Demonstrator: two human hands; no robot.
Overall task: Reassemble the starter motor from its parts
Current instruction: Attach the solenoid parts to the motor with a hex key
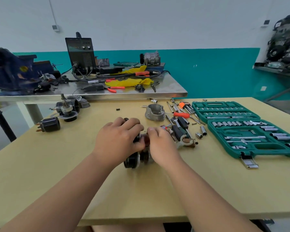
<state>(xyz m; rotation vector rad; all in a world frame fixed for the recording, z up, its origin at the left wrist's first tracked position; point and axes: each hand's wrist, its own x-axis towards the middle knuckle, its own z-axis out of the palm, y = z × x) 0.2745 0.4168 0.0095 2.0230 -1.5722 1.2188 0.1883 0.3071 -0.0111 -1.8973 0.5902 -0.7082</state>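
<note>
At table centre, L hand gripped black starter motor assy from above, R hand close alongside, apparently pinching assy's reddish-brown end; grey nose housing lay well behind.

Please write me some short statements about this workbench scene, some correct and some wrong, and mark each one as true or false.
1. The left hand and the right hand both hold the motor assembly. True.
2. The green socket case is closed. False: it lies open at the right, with its sockets showing.
3. The grey housing stands behind the hands, and neither hand touches it. True.
4. The black solenoid is in the right hand. False: it lies by itself on the left part of the table.
5. The red-handled screwdriver lies among the loose tools between the grey housing and the green socket case. True.
</note>
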